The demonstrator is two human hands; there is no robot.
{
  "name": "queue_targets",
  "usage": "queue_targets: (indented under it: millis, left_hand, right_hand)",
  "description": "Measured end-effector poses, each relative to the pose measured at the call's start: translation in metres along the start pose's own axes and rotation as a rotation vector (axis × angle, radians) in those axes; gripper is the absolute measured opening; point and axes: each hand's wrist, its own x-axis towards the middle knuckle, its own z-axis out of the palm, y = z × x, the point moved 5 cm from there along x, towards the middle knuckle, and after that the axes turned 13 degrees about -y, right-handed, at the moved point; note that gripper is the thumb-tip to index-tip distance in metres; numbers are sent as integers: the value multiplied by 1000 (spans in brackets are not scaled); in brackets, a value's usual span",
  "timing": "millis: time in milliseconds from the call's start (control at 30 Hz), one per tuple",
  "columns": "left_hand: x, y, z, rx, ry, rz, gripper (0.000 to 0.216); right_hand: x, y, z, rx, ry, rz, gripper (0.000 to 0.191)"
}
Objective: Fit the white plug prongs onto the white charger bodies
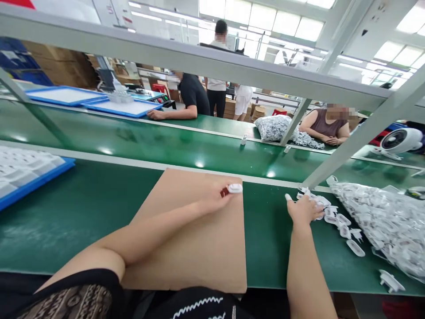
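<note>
My left hand is over the far right part of a brown cardboard sheet on the green bench. Its fingers are closed on a small white plastic part with an oval face; something dark red shows beside it. To the right, my right hand reaches into a loose row of similar white plastic pieces, fingers spread over them. A white covering shows on one of its fingertips. Whether a piece is between its fingers is hidden.
A clear plastic bag full of white parts lies at the right. At the left stands a blue-edged tray of white compartments. A white metal post rises behind my right hand. Across the green belt, other people sit and stand.
</note>
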Motion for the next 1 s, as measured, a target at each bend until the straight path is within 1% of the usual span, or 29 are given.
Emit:
queue_targets:
  millis: [33,67,100,133,167,233,300,400,433,500,567,600,633,700,733,767,800,867,933,1000]
  left_hand:
    - [9,-10,-16,35,56,-71,40]
    - [20,-24,-32,85,103,-163,42]
    - [31,-38,-49,163,151,-268,41]
    - [43,-52,-64,245,178,-372,38]
    - [54,-65,-78,290,204,-434,36]
    - [72,-85,-99,346,229,-516,32]
    - [84,-98,-110,375,239,-567,31]
    - [88,-105,-116,419,253,-636,36]
    - [86,-104,-116,438,272,-651,42]
    - [75,-97,-113,493,341,-658,54]
    - [59,-86,-104,548,398,-575,57]
    - [49,-80,-95,555,387,-505,57]
    - [38,-75,-84,542,347,-432,59]
    - [18,-67,-60,482,215,-325,75]
    - [9,-64,-48,453,154,-307,86]
    - [2,-61,-39,432,114,-307,93]
    - [-4,-58,-31,413,91,-316,91]
    - [-8,-51,-20,350,48,-331,67]
    - [-7,-42,-9,266,-28,-306,44]
    - [-6,-34,4,190,-132,-252,39]
  right_hand:
    - [7,13,0,-92,-17,123,65]
    - [12,23,2,-161,-44,196,61]
    - [14,29,4,-210,-68,213,56]
    - [15,30,7,-243,-77,187,51]
    - [14,29,8,-266,-69,138,47]
    - [9,23,8,-293,-35,48,43]
    - [2,16,7,-304,-30,-3,43]
    - [-5,8,2,-272,-36,-71,39]
    - [-6,6,1,-227,-38,-106,37]
    - [-7,2,2,-42,-61,-187,34]
    - [-8,-5,8,222,-125,-268,34]
    - [-10,-9,14,352,-170,-302,35]
    - [-13,-15,20,467,-220,-332,37]
    - [-22,-29,35,646,-342,-395,43]
    - [-28,-38,42,713,-419,-430,45]
    - [-35,-46,49,765,-498,-466,46]
    - [-42,-53,54,802,-572,-501,47]
    - [-56,-65,61,850,-680,-559,48]
    - [-66,-71,63,888,-723,-578,52]
    - [-73,-73,64,910,-750,-566,54]
